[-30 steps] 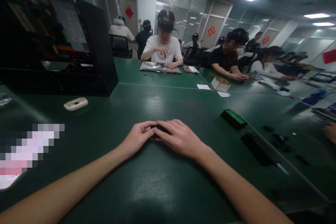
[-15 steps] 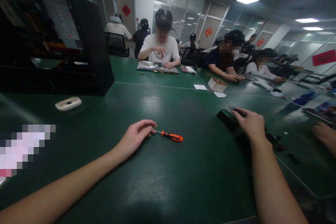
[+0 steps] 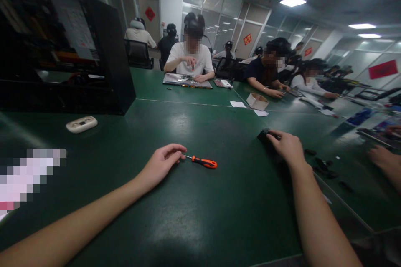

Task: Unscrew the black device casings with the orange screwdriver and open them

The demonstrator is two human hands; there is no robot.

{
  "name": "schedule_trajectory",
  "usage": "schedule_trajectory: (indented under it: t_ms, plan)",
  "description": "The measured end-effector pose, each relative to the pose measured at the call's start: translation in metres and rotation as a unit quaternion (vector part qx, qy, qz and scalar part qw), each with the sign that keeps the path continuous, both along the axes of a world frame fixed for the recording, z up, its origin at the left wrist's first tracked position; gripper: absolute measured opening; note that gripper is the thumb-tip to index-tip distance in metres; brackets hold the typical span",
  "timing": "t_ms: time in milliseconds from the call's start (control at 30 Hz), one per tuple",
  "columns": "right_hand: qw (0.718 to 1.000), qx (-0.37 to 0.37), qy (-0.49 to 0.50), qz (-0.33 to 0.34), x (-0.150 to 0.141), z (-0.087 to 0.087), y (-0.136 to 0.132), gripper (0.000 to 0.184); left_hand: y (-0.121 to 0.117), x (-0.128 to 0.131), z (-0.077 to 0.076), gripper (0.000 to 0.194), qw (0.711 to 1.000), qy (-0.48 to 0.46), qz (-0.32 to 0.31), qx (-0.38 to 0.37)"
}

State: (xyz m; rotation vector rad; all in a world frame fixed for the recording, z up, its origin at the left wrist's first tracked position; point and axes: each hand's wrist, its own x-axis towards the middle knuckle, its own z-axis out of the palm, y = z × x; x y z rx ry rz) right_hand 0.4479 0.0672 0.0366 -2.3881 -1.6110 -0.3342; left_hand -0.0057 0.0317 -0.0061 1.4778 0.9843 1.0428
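Note:
My left hand [image 3: 163, 162] rests on the green table, its fingers closed round the tip end of a screwdriver [image 3: 204, 162]. The orange and black handle points right and lies on or just over the tabletop. On the right, my right hand [image 3: 288, 149] grips a small black box [image 3: 264, 134] from above. Thumb and fingers are together at its top end. The hand and wrist cover most of the box, so what lies inside is hidden. Several small black parts [image 3: 326, 167] lie just right of my right forearm.
A large black computer case [image 3: 108, 50] with an open side stands at the left. Before it lies a cream earbud case [image 3: 82, 124]. Farther back are a small cardboard box [image 3: 257, 101] and white papers [image 3: 238, 104]. Another person's hand [image 3: 384, 156] is at the right edge. Co-workers sit opposite.
My right hand has shifted left and lowered onto the black box; the box's green inside and the small piece in my fingers no longer show. My left hand and the screwdriver stay put.

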Motion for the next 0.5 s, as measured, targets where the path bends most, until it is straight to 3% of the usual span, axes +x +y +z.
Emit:
schedule_trajectory:
  t_ms: [500]
  plan:
    - [0.997,-0.053,-0.028,0.053,0.020,-0.005,0.014,0.041,0.001,-0.001,-0.003,0.028,1.000,0.017,-0.008,0.009]
